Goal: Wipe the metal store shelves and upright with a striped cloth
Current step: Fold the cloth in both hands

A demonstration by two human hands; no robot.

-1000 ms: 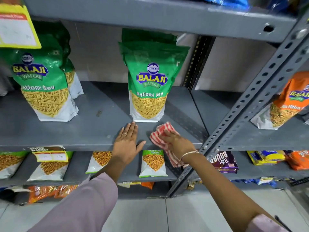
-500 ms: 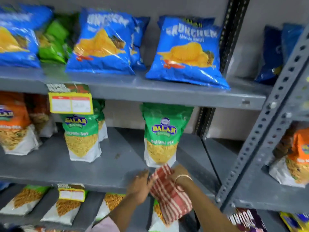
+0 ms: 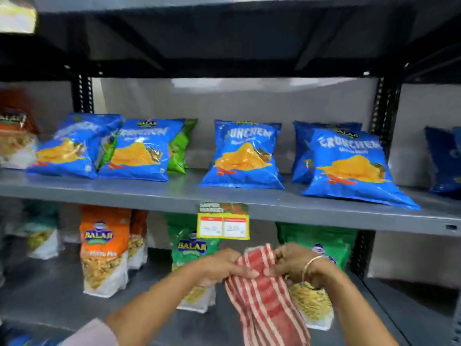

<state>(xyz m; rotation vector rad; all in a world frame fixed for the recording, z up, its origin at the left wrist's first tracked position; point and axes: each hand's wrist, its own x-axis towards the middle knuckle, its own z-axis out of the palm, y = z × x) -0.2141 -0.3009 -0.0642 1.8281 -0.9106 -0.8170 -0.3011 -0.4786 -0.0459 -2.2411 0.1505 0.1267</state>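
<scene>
The striped cloth [image 3: 267, 295] was held up between both hands in front of the lower shelf [image 3: 50, 295]. The left grip [image 3: 219, 265] pinched its bunched top with thumb and fingers. The right grip [image 3: 294, 264], a bangle on its wrist, was curled round the same top edge. The rest of the cloth hung down before green snack packets [image 3: 192, 245]. Above, blue chip bags [image 3: 243, 156] lay on the grey metal shelf [image 3: 149, 193], whose front edge carried a yellow price tag [image 3: 223, 221].
</scene>
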